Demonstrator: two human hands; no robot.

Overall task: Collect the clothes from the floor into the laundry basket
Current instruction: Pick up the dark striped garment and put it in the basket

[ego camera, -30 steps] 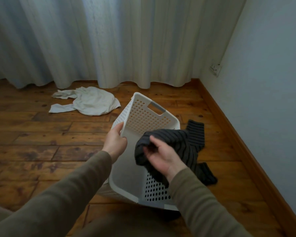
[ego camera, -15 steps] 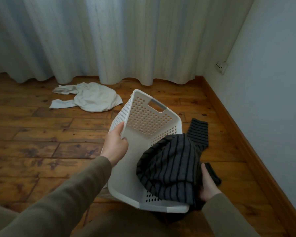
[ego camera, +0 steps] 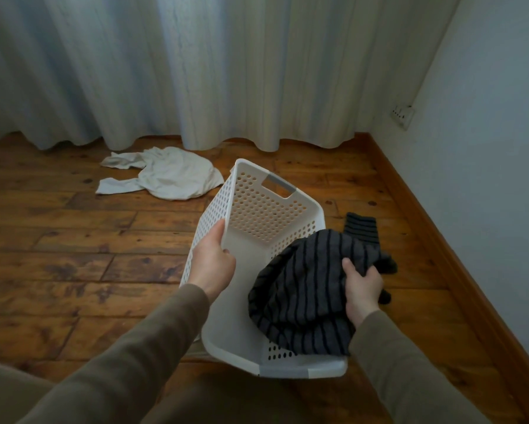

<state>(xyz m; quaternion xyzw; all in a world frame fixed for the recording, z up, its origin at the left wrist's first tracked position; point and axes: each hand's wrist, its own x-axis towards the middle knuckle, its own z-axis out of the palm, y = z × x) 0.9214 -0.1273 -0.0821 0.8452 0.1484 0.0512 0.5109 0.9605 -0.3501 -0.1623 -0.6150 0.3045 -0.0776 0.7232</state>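
Observation:
A white perforated laundry basket (ego camera: 257,209) sits tilted on the wooden floor in front of me. My left hand (ego camera: 212,264) grips its left rim. My right hand (ego camera: 362,290) clutches a dark grey striped garment (ego camera: 306,289), which lies bunched over the basket's right rim and partly inside it. One sleeve of that garment trails out onto the floor to the right. A crumpled white garment (ego camera: 168,174) lies on the floor further back, to the left of the basket, near the curtain.
Long pale curtains (ego camera: 196,71) hang across the back down to the floor. A white wall (ego camera: 486,148) with a wooden skirting board runs along the right, with a socket (ego camera: 403,116) on it. Bare wooden floorboards spread to the left.
My right hand has come up from below the basket's right side and now holds the striped garment from above. More of the garment lies over the basket. My left hand stays on the rim.

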